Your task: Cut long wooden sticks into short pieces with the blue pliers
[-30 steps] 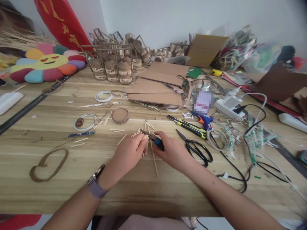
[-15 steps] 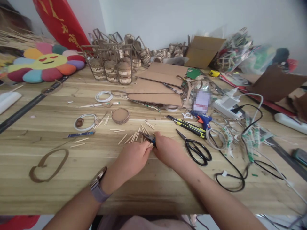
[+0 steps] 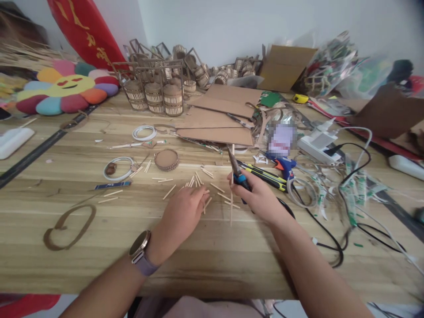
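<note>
My right hand is closed around blue-handled pliers, their jaws pointing up and away. It also grips a long thin wooden stick, upright in the view beside the pliers. To the left, my left hand, with a watch at its wrist, is low over a scatter of short wooden sticks. Its fingers are bent together; whatever lies between the fingertips is too small to make out. One short stick lies just below those fingertips. More short sticks lie between my hands.
A round cardboard piece with a braided rim lies beyond my left hand. Past my right hand are a utility knife, a glue gun, a tape roll and cables. Small baskets and cardboard sheets stand farther back.
My hands have moved apart. The right went rightward with the pliers, and a long stick now shows in it. More short sticks lie between the hands, and my right hand now mostly covers the scissors.
</note>
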